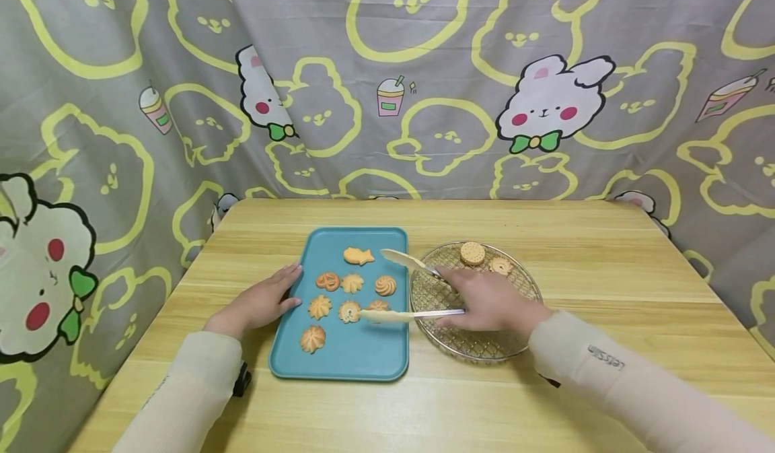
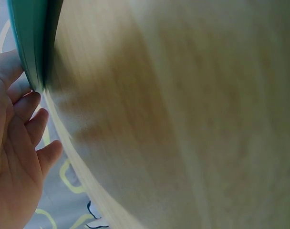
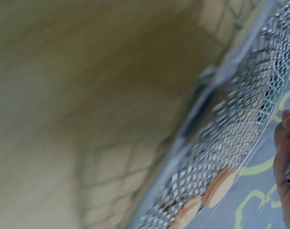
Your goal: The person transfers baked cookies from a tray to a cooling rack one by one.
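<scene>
My right hand (image 1: 493, 299) grips a pair of tongs (image 1: 445, 314) with pale tips and metal arms. The tips spread wide over the right part of a blue-green tray (image 1: 351, 365); nothing is pinched between them. Their lower tip partly covers a flower-shaped cookie (image 1: 379, 305) and ends beside a ring cookie (image 1: 348, 311). A fish-shaped cookie (image 1: 358, 256), a pretzel-shaped cookie (image 1: 328, 281), a swirl cookie (image 1: 385, 286) and several others lie on the tray. With relaxed fingers, my left hand (image 1: 257, 303) touches the tray's left edge, also seen in the left wrist view.
Right of the tray stands a round wire mesh rack (image 1: 484, 352), partly under my right hand. It carries a round sandwich biscuit (image 1: 472, 254) and a ring cookie (image 1: 500, 266) near its back rim. A patterned grey curtain (image 1: 387, 157) hangs behind the wooden table (image 1: 605, 258).
</scene>
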`<state>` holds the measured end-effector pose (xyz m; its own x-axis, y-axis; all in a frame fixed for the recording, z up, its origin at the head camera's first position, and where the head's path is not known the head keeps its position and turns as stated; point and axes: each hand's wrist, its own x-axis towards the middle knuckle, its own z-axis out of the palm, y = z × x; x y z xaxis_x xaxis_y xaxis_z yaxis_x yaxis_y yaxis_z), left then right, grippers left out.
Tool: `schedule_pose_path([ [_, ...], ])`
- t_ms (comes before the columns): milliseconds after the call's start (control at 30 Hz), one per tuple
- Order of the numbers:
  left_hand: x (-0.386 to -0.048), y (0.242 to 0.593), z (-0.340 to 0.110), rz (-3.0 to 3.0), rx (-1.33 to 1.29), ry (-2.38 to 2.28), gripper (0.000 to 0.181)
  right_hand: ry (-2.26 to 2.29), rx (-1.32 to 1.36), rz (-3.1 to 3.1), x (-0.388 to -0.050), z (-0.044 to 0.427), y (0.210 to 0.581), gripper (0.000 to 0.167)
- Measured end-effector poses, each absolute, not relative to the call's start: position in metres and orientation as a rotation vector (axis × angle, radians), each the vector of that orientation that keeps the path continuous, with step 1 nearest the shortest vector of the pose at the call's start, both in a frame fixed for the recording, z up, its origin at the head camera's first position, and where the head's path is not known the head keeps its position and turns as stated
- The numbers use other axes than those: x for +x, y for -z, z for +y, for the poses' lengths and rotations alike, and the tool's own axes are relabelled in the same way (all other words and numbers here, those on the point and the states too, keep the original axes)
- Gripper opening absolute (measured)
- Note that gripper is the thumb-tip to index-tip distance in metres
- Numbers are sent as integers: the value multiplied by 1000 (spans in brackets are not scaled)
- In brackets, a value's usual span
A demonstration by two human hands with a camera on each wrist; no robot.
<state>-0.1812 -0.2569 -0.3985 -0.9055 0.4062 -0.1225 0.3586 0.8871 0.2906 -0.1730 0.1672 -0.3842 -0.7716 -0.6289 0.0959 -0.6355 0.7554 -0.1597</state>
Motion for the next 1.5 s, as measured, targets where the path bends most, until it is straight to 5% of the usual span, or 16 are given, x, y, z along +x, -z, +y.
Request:
schedule_pose_path([
  [1500,-181,400,-257,2890,623,-392,67,-218,1421,-2796,-161,95,378,87],
])
